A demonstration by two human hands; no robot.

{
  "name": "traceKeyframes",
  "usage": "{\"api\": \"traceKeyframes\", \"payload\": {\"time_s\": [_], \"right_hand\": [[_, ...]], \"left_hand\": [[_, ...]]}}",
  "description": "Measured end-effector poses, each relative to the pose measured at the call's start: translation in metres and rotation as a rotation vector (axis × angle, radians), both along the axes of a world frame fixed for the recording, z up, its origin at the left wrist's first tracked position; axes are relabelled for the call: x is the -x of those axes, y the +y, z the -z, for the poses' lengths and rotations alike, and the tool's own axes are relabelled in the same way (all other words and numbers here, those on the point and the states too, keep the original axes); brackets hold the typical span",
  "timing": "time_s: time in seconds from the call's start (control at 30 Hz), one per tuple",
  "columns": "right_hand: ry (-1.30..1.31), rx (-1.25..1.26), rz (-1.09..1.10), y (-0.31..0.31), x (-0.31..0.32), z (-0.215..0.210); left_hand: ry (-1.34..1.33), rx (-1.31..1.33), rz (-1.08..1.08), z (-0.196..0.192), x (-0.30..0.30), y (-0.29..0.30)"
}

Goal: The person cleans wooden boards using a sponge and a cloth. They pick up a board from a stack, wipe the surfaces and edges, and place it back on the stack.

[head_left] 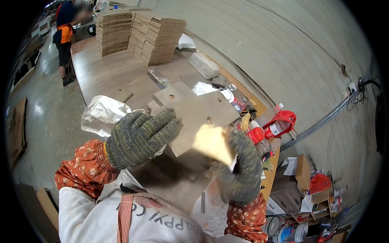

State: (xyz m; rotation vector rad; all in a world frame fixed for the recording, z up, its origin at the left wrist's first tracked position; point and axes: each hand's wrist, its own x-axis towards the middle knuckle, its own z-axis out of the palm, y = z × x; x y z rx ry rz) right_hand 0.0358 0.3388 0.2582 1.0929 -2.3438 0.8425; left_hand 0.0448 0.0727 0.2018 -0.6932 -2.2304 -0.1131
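Note:
A flat brown wood board [194,117] with small round holes lies in front of me on the work table. My left hand [142,135], in a grey-green knitted glove, rests at the board's left edge with its fingers stretched out. My right hand [243,170], gloved the same way and blurred by motion, is closed on a pale yellow pad [212,141] over the board's near right part. Whether the pad is a sponge, a cloth or folded sandpaper I cannot tell. Beside my left hand lies a crumpled white cloth [103,115].
Tall stacks of cut boards [142,36] stand at the table's far end. Bottles, a red-capped container [256,133], rags and a wrapped white block [204,65] crowd the right edge by the wall. A person [64,36] stands far left. Boxes [289,186] sit lower right.

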Motion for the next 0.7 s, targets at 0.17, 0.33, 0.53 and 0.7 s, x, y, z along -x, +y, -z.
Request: {"api": "traceKeyframes", "payload": {"time_s": [0.17,0.33,0.53,0.7], "right_hand": [[0.087,-0.202,-0.190,-0.020,-0.004,-0.006],[0.029,-0.004,0.106,0.020,0.009,-0.005],[0.103,-0.193,-0.095,-0.010,-0.010,-0.015],[0.345,-0.179,0.019,0.019,0.003,-0.006]], "left_hand": [[-0.006,-0.061,0.100,0.000,0.006,-0.008],[-0.025,-0.055,0.162,-0.003,0.010,-0.018],[-0.077,-0.049,0.208,-0.004,0.014,-0.015],[-0.086,-0.106,0.248,-0.008,0.012,-0.023]]}}
